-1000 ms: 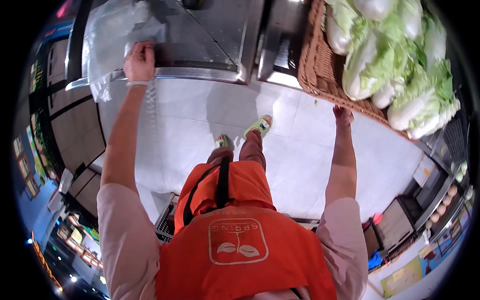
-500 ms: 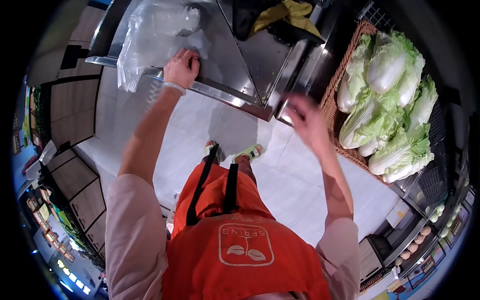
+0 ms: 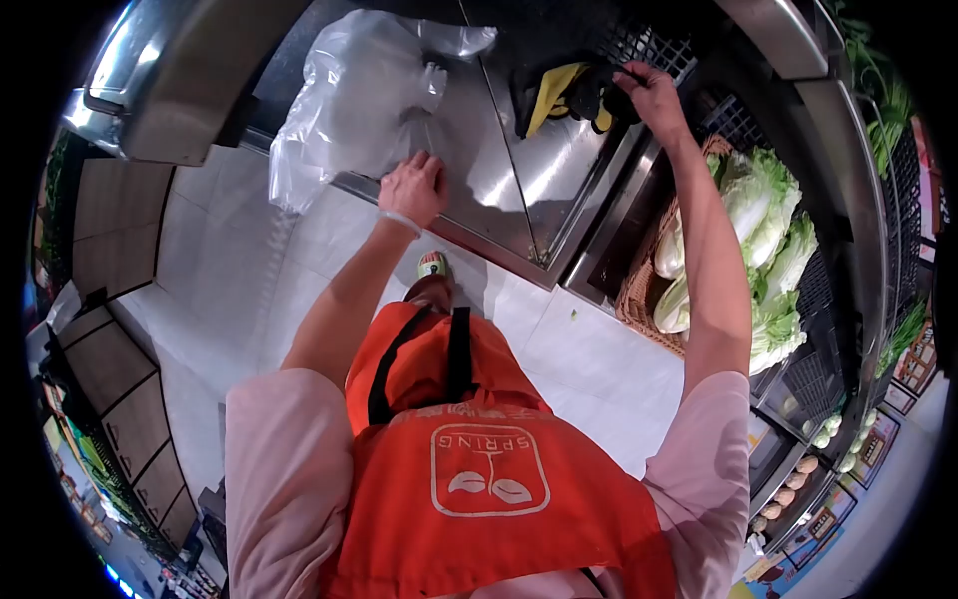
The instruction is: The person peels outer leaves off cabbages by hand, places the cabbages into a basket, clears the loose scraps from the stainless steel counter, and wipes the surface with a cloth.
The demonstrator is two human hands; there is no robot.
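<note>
Head camera, seen from my remote station: the person's right hand (image 3: 656,104) reaches over a stainless-steel table (image 3: 484,205), its fingers pinched on the black right end of a soft black-and-yellow fabric bundle (image 3: 555,92), possibly gloves. The bundle lies on the panel right of a dark diagonal seam (image 3: 504,135), stretching leftward from those fingers, its long axis roughly crosswise. The right hand is plainly the nearer; the left hand (image 3: 414,192) sits at the table's near edge, across the seam. Its fingers are curled beside a large, crumpled clear plastic bag (image 3: 344,105); I cannot tell whether they grip anything. I see nothing standing between the right hand and the bundle. Below, the right forearm crosses in front of a brown wicker basket (image 3: 637,299) of pale green-and-white cabbages (image 3: 776,205). Black plastic lattice (image 3: 649,45) borders the bundle's far side.
</note>
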